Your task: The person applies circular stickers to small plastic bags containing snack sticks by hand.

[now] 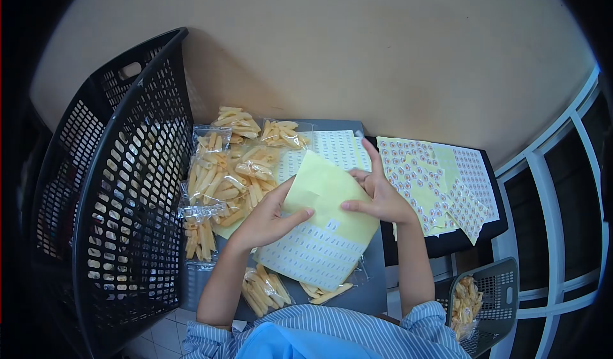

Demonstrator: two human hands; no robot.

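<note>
In the head view, the label sheet (322, 247) hangs over the middle of the grey worktop (377, 289), reaching towards its near edge; the left hand (263, 221) pinches one side, thumb on top, while the right hand (386, 199) pinches the other under its thumb, index finger raised, presumably to keep the limp paper steady; pasta bags (214, 174) crowd the left edge and far left corner, likely giving the sheets room; counted: one held sheet, two bags by the near edge, two baskets (black basket (142, 85), small basket (495, 283)), the heap too overlapped to number
</note>
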